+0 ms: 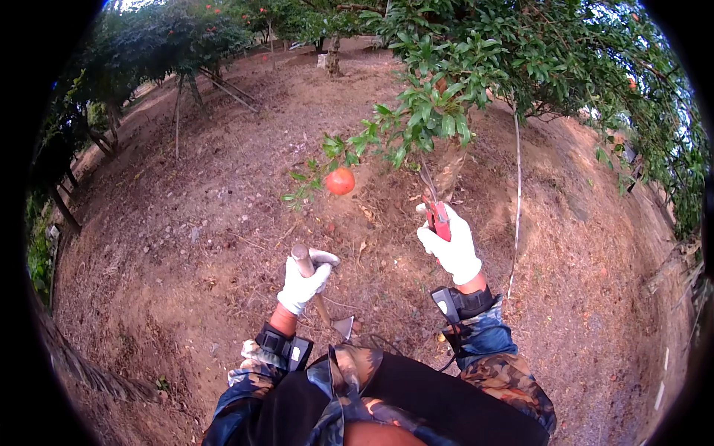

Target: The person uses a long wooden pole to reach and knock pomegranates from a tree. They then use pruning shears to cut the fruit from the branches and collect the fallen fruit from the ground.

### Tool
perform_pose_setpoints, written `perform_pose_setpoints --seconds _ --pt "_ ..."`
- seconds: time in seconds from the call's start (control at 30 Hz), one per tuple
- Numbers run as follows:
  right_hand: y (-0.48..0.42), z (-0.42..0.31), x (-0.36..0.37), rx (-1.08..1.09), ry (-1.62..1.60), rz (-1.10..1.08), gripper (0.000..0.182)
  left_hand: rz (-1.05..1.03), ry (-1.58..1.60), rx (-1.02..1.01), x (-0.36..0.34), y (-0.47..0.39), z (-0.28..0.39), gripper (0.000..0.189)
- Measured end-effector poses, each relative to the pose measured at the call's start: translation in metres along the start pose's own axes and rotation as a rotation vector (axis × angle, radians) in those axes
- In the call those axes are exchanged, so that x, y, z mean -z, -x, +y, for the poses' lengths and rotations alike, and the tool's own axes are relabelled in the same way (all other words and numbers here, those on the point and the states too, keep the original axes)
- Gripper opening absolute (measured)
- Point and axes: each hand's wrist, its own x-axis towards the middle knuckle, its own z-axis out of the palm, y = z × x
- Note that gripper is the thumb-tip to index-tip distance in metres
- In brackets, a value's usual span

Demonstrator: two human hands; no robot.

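Note:
My left hand point(304, 281), in a white glove, grips the wooden handle point(302, 257) of a hoe-like tool. Its pale metal blade point(343, 326) points down near the ground by my body. In my right hand point(454, 245), also gloved in white, are red-handled pruning shears point(438, 217), their blades directed up and away from me. Whether the blades are apart is hard to make out. An orange-red pomegranate point(340, 181) hangs at the tip of a leafy branch point(413, 125), to the left of the shears and apart from both hands.
A pomegranate tree's trunk point(449, 167) rises behind the shears, under dense foliage point(535, 61). A thin pale pole point(517, 189) stands to its right. Dry, littered soil point(184, 223) slopes around me. More trees point(167, 44) and leaning props point(228, 89) stand at the far left.

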Motion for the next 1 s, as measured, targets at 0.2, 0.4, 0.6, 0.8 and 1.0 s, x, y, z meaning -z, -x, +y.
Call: perform_pose_setpoints --seconds 0.2,0.4,0.6,0.8,1.0 --pt "-0.002 0.033 -0.001 0.001 -0.215 0.075 0.054 0.005 -0.048 -0.023 0.002 -0.004 -0.008 0.016" --pt "-0.009 0.042 0.003 0.051 0.221 0.359 0.059 0.008 -0.051 -0.015 0.0 0.0 -0.006 0.016" --pt "-0.009 0.028 0.009 0.027 -0.204 0.117 0.057 0.002 -0.001 -0.002 0.001 0.002 -0.004 0.016" --pt "-0.018 -0.001 0.022 0.026 -0.215 0.012 0.058 -0.002 0.016 -0.008 0.004 0.004 -0.007 0.016" --pt "-0.023 -0.013 0.03 0.03 -0.124 -0.01 0.059 0.019 -0.007 -0.013 0.006 0.007 -0.008 0.015"
